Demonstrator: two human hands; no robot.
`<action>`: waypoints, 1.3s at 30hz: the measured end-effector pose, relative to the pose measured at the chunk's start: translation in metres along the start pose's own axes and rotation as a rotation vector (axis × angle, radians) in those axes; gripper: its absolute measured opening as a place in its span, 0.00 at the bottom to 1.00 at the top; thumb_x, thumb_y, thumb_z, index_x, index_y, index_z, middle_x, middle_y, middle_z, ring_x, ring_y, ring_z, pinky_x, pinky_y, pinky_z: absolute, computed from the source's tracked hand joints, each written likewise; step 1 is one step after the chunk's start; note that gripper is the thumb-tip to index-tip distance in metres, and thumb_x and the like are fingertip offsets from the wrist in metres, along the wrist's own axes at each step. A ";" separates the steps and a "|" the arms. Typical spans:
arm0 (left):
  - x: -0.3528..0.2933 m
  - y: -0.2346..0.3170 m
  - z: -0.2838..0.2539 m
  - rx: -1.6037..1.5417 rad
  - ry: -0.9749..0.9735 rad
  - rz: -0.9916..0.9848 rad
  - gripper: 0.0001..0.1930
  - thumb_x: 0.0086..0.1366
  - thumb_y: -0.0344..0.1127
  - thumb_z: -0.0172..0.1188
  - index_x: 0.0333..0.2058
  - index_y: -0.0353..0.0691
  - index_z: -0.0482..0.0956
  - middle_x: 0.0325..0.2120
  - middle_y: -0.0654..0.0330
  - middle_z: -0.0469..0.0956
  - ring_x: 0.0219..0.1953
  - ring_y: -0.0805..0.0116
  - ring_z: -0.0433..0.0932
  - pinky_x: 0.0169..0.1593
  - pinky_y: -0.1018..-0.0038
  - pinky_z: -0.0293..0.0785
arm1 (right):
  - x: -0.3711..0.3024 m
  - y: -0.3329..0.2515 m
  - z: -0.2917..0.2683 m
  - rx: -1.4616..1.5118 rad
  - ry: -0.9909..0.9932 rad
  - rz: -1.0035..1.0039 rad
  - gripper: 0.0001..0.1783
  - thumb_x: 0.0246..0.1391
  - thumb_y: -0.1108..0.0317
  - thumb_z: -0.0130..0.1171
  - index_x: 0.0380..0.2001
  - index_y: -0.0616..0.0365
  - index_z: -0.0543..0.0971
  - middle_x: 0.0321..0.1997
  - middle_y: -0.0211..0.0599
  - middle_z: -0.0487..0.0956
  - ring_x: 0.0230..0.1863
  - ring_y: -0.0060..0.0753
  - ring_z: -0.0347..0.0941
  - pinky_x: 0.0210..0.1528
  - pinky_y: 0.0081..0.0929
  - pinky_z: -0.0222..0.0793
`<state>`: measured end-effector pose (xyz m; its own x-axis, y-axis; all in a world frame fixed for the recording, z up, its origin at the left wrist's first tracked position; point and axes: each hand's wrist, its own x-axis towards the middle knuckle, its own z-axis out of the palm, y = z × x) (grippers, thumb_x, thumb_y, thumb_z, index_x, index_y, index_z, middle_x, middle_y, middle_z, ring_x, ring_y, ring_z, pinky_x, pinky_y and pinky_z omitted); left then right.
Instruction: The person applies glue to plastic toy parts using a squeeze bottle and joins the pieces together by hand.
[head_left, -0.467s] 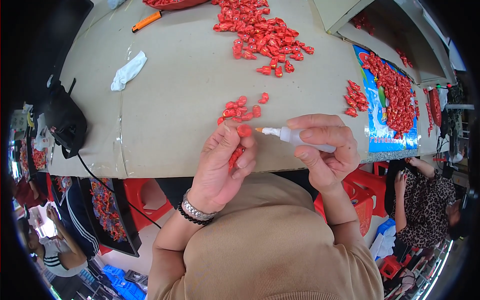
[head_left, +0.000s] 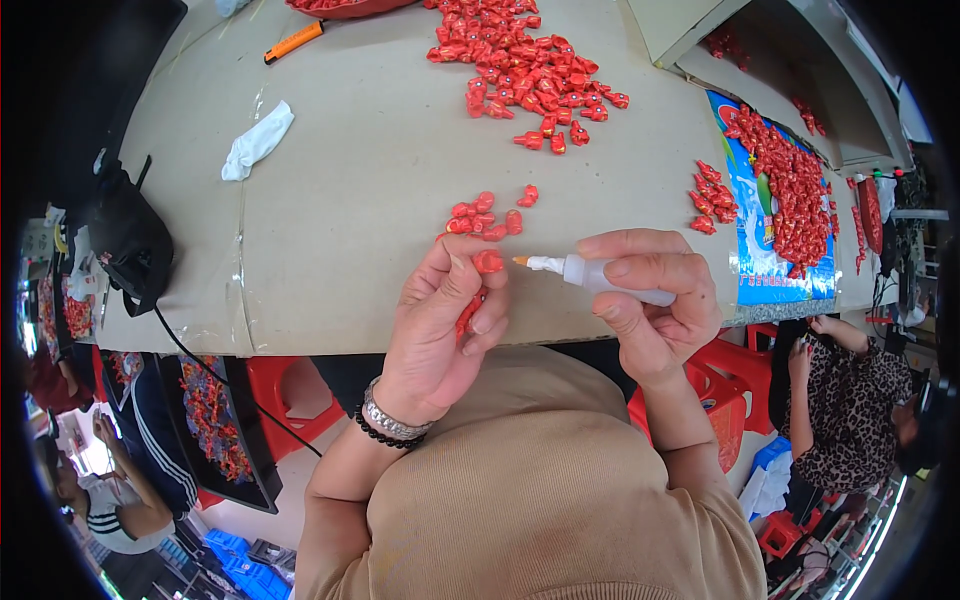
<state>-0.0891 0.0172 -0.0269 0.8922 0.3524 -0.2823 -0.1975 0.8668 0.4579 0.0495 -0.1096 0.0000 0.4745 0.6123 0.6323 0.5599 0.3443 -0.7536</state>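
Note:
Between the thumb and forefinger of my left hand (head_left: pixel 440 320) I pinch a small red plastic piece (head_left: pixel 488 261). More red pieces (head_left: pixel 471 314) are tucked in the curled fingers of that hand. My right hand (head_left: pixel 660 300) is wrapped round a small translucent squeeze bottle (head_left: pixel 592 274) with a white nozzle and an orange tip (head_left: pixel 520 261). The tip points left at the pinched piece, with a small gap between them. Just beyond my left hand lies a small cluster of red pieces (head_left: pixel 483 219) on the table (head_left: pixel 350 200).
A large heap of red figure-like parts (head_left: pixel 530 80) lies at the far middle. Others cover a blue printed sheet (head_left: pixel 745 200) at the right, beside a shelf box (head_left: pixel 690 30). An orange marker-like tool (head_left: pixel 294 43), a white cloth (head_left: pixel 257 142) and a black bag (head_left: pixel 130 240) are at the left.
The pinched red piece has turned slightly in my left fingers. My right hand and the bottle have shifted a little to the right.

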 end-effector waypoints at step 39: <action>-0.010 0.002 -0.018 -0.157 -0.052 -0.047 0.10 0.67 0.36 0.50 0.43 0.40 0.70 0.34 0.62 0.74 0.21 0.79 0.63 0.17 0.85 0.56 | 0.038 0.053 0.015 -0.652 -0.451 0.188 0.07 0.40 0.77 0.59 0.27 0.56 0.77 0.32 0.33 0.74 0.30 0.42 0.74 0.30 0.37 0.69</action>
<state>-0.1057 0.0217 -0.0380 0.9210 0.2949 -0.2545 -0.2123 0.9278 0.3067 0.0869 -0.0570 -0.0189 0.3582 0.8944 0.2678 0.8470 -0.1906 -0.4962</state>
